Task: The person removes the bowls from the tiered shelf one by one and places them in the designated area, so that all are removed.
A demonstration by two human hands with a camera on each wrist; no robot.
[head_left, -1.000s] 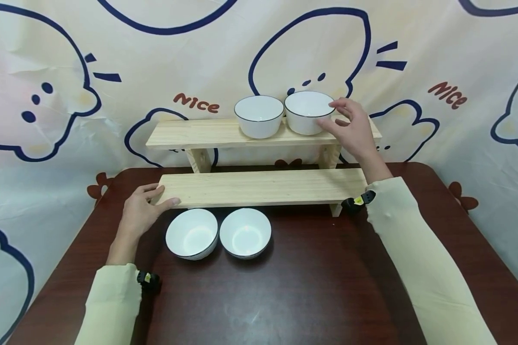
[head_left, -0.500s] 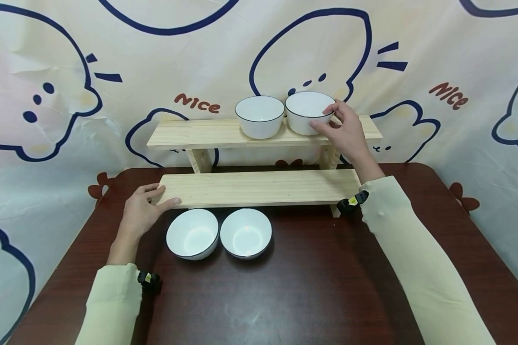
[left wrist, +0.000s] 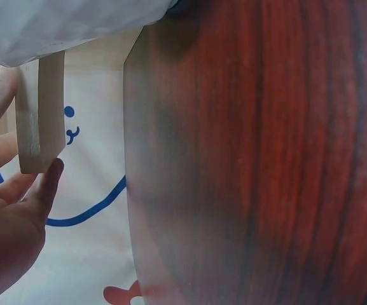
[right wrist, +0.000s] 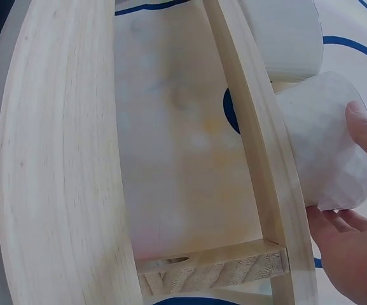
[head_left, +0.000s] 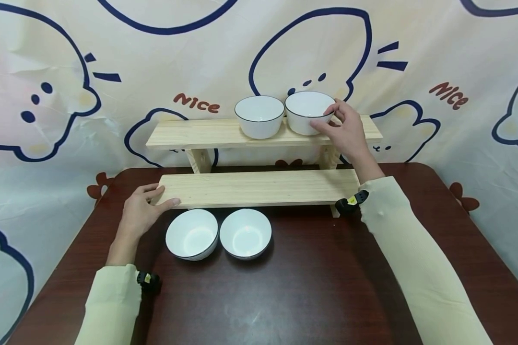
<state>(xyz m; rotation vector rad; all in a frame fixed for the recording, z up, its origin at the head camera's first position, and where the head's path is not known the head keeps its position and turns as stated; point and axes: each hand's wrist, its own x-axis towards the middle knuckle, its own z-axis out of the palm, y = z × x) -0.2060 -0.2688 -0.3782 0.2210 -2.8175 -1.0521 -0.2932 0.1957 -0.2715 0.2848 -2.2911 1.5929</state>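
Observation:
On the upper board of a two-tier wooden shelf point(head_left: 190, 133), two white bowls with dark rims stand side by side. My right hand point(head_left: 348, 132) holds the right-hand bowl point(head_left: 300, 124) by its right side, thumb in front and fingers at the rim; the right wrist view shows the same grip on the bowl point(right wrist: 329, 146). The other upper bowl point(head_left: 259, 128) is just left of it. My left hand point(head_left: 140, 213) grips the left end of the lower board point(head_left: 259, 188), with thumb and fingers on its edges. In the left wrist view the board's end point(left wrist: 41, 121) lies between them.
Two more white bowls, a left one point(head_left: 192, 234) and a right one point(head_left: 246, 234), stand on the dark brown table point(head_left: 259, 297) before the shelf. A printed cloth point(head_left: 155, 62) hangs close behind it. Shelf supports point(head_left: 200, 160) join the tiers.
My right hand has moved slightly left and closed round the right-hand upper bowl. The left hand and all the bowls have stayed where they were.

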